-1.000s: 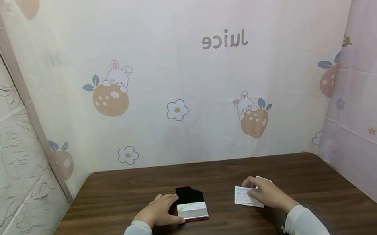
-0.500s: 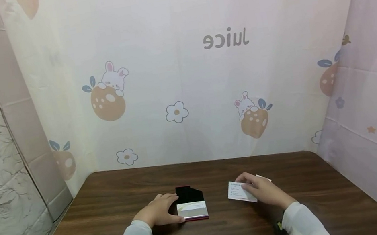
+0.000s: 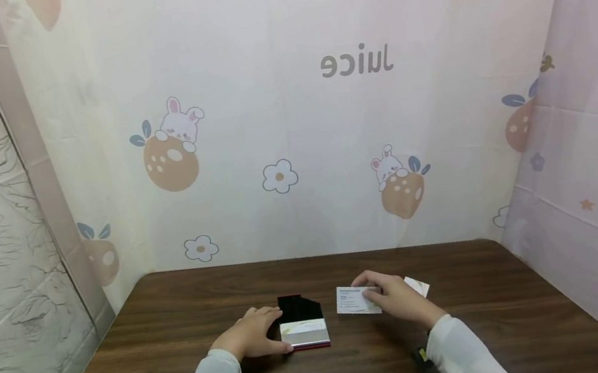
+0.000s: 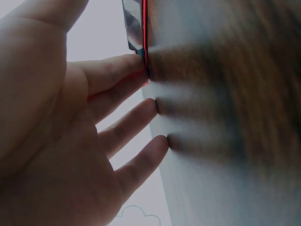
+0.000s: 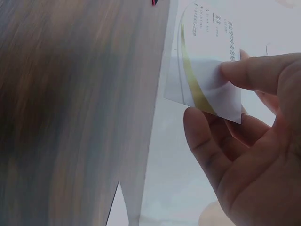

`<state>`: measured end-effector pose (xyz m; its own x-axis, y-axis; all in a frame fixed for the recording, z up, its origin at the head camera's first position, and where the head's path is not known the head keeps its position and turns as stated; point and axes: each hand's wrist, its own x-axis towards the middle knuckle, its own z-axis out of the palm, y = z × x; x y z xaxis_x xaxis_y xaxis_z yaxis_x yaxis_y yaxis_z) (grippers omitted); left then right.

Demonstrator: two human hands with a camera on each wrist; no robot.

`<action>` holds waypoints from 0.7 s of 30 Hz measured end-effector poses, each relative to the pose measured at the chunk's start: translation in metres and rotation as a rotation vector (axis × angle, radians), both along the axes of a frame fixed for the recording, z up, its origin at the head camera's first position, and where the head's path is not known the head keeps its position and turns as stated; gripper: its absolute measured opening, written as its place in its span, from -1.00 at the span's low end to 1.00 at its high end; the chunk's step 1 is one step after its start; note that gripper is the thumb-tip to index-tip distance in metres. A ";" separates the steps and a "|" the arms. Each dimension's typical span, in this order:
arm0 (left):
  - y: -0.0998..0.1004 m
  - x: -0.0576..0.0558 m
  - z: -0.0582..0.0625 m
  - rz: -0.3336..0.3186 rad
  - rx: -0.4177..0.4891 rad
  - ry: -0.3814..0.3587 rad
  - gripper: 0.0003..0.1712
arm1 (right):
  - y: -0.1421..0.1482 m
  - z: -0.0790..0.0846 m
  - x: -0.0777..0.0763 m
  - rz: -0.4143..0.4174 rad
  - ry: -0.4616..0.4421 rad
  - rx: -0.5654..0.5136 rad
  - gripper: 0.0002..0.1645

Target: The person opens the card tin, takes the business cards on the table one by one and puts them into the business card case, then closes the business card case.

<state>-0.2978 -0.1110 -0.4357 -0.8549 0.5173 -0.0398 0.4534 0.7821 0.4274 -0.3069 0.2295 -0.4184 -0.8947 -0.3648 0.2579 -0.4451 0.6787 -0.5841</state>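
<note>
In the head view, an opened business card case (image 3: 300, 307) with a black inside and red edge lies on the table. A white card with a gold curve sits in its near part. My left hand (image 3: 251, 335) rests at the case's left side, thumb at the near corner, fingers fairly straight. In the left wrist view, fingertips touch the red edge (image 4: 145, 37) and the tabletop. My right hand (image 3: 399, 297) pinches a printed white business card (image 3: 353, 301) between thumb and fingers, above the table right of the case. The right wrist view shows gold curves on that card (image 5: 207, 61).
Another white card (image 3: 417, 285) lies on the table just beyond my right hand. The brown wooden table (image 3: 178, 308) ends at a patterned curtain (image 3: 288, 117) behind, with more curtain on both sides.
My right hand has moved left with the business card, bringing it closer to the case. More of the other card on the table shows now. My left hand and the case have stayed put.
</note>
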 end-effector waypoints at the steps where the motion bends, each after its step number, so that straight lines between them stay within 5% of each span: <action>1: 0.000 0.001 0.000 0.002 -0.001 0.000 -0.08 | -0.004 0.000 0.000 0.001 0.009 0.001 -0.72; 21: 0.002 0.003 0.001 0.015 -0.014 0.001 -0.06 | -0.081 -0.002 -0.006 0.185 0.026 0.023 -0.68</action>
